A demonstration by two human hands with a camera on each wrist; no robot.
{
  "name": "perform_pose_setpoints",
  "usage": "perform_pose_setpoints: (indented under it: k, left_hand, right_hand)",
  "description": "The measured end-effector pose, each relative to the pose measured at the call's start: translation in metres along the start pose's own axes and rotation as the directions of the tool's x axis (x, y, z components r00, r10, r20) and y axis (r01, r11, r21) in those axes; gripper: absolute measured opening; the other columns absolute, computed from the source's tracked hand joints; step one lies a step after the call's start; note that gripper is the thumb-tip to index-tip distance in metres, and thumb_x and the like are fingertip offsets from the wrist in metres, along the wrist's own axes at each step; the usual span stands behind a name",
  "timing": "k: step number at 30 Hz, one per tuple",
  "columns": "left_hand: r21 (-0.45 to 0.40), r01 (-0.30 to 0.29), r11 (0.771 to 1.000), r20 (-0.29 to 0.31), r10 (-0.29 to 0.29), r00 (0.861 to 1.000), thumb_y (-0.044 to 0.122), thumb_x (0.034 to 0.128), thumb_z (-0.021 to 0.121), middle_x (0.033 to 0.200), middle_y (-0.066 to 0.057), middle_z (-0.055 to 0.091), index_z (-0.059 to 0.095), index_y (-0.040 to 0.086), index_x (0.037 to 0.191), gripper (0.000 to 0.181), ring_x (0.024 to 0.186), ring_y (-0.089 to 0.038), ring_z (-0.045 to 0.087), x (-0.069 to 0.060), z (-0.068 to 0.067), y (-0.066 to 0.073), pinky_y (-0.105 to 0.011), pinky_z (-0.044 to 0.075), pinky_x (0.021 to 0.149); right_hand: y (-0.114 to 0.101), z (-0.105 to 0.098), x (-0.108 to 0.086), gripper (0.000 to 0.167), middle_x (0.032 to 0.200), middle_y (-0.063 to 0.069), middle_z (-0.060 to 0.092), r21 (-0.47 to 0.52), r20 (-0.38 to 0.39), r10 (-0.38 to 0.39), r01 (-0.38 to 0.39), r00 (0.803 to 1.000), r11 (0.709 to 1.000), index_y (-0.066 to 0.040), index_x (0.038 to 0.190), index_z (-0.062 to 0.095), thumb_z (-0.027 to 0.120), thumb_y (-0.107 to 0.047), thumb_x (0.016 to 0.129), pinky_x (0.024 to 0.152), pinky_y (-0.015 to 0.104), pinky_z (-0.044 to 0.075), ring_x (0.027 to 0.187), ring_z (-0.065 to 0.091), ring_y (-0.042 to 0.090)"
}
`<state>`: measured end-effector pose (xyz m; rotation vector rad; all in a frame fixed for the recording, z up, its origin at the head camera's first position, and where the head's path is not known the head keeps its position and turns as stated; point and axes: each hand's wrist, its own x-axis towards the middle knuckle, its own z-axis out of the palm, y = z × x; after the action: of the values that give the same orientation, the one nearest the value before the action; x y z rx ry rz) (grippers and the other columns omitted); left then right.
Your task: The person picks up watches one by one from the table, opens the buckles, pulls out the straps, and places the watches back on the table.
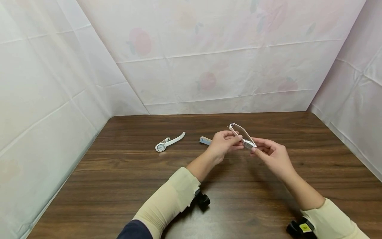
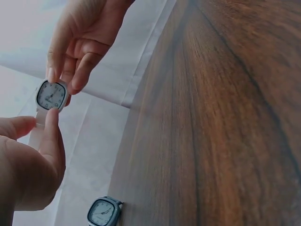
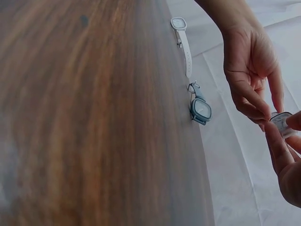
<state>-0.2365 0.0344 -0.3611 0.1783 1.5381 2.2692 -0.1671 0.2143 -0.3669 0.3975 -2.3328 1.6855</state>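
Between both hands, above the table, is a wristwatch with a pale strap [image 1: 246,132] and a squarish white dial [image 2: 51,95]. My left hand [image 1: 223,144] pinches its strap beside the case, thumb on top. My right hand [image 1: 274,157] holds the other side of the case between thumb and fingers. The strap's loop stands up from the case. Beneath the left hand lies a blue wristwatch [image 3: 201,109], mostly hidden in the head view, where only its strap end [image 1: 205,140] shows. Further left, a white wristwatch [image 1: 161,147] lies on the table with its strap stretched out.
The dark wood-grain table [image 1: 119,186] carries the two lying watches toward its far side. Pale patterned sheets [image 1: 209,66] hang behind it and along both sides. A black wrist camera [image 1: 202,200] sits on the left forearm, and a similar one [image 1: 299,228] on the right.
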Motion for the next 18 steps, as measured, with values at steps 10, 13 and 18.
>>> perform_pose_setpoints:
  k: [10,13,18]
  left_hand:
    - [0.163,0.085,0.983,0.034,-0.092,0.995,0.009,0.0940,0.066,0.091,-0.023,0.068,0.063,-0.006,0.095,0.015,0.065,-0.017,0.065,0.004,-0.003,-0.001,-0.035,0.060,0.072]
    - [0.234,0.094,0.968,0.060,-0.111,0.992,0.009,0.0936,0.066,0.105,-0.032,0.065,0.063,-0.007,0.099,0.017,0.068,-0.019,0.066,0.003,-0.007,-0.001,-0.035,0.060,0.071]
    - [0.329,0.088,0.940,0.084,-0.122,0.989,0.005,0.0910,0.069,0.105,-0.026,0.066,0.064,-0.009,0.108,0.023,0.087,-0.035,0.069,-0.001,-0.013,0.002,-0.035,0.060,0.071]
  right_hand:
    - [0.008,-0.004,0.005,0.038,0.097,-0.001,0.071,0.242,0.012,0.076,-0.076,0.997,0.967,0.025,0.122,0.049,0.057,-0.002,0.098,0.074,0.026,0.057,0.079,0.071,0.013]
    - [0.010,-0.007,0.007,0.041,0.094,0.000,0.072,0.321,0.014,0.132,-0.130,0.991,0.938,0.028,0.122,0.047,0.058,-0.003,0.097,0.073,0.026,0.058,0.077,0.071,0.014]
    - [0.014,-0.014,0.008,0.038,0.090,0.002,0.072,0.378,0.021,0.219,-0.210,0.976,0.902,0.024,0.121,0.051,0.061,-0.003,0.096,0.073,0.025,0.058,0.075,0.071,0.014]
